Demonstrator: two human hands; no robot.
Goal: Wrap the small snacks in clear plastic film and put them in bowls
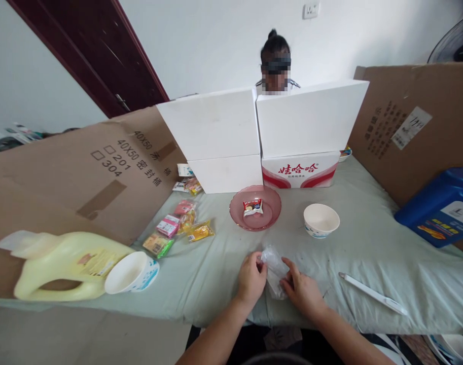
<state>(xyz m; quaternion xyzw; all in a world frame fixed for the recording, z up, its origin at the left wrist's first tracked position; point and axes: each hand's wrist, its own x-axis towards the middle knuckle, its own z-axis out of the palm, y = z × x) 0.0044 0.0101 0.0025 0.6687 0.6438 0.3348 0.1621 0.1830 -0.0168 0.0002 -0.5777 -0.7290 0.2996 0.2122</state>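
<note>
A crumpled clear plastic bag (274,276) lies at the table's near edge between my two hands. My left hand (251,280) pinches the bag's upper left side with curled fingers. On the other side, my right hand (304,293) has its thumb and forefinger on the bag's right edge. Whatever the bag may contain is too blurred to make out. Beyond my hands is a pink glass bowl (237,217) with a red and white wrapped snack (253,207) in it. A white paper bowl (321,219) stands to the right of it.
Several wrapped snacks (168,225) lie at left, near a tipped paper bowl (127,274) and a yellow detergent jug (71,258). A white pen (374,294) and a blue bottle (440,208) are at right. White boxes (223,126) and cardboard walls surround the table; a person (276,61) sits behind.
</note>
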